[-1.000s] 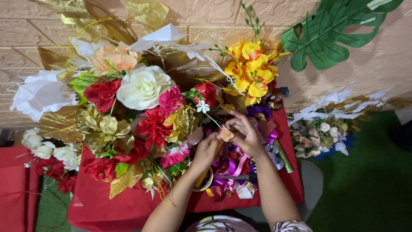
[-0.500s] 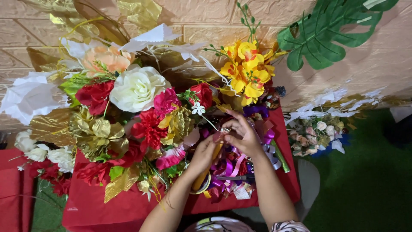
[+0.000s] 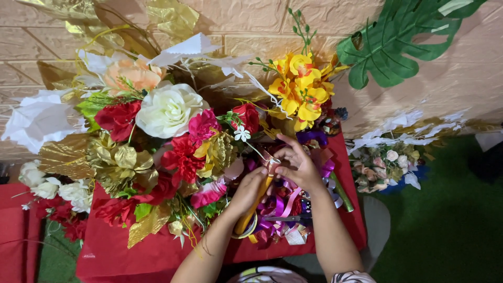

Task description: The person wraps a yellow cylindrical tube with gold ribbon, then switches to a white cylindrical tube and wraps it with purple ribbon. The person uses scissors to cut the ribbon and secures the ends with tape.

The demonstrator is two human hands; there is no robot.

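Note:
My left hand (image 3: pixel 250 189) grips a yellow-orange wrapped stem (image 3: pixel 257 202) that slants up to the right. My right hand (image 3: pixel 296 169) pinches the top end of that stem, where the thin stalk of a small white flower (image 3: pixel 242 134) meets it. A ring of tape (image 3: pixel 247 230) hangs at the stem's lower end, below my left wrist. Both hands work over a heap of purple and pink ribbons (image 3: pixel 285 207) on a red-covered table (image 3: pixel 115 251).
A large bouquet of artificial flowers lies left of the hands: a cream rose (image 3: pixel 167 109), red blooms (image 3: pixel 181 157), gold leaves (image 3: pixel 118 162). Yellow orchids (image 3: pixel 298 86) stand behind the hands. Scissors (image 3: pixel 285 218) lie among the ribbons. A small pastel bouquet (image 3: pixel 385 167) sits at the right, a green leaf (image 3: pixel 398 47) on the brick wall.
My right hand's fingers have closed in over the top of the stem, covering the tan piece seen there before. The left hand keeps its grip; the view has shifted slightly.

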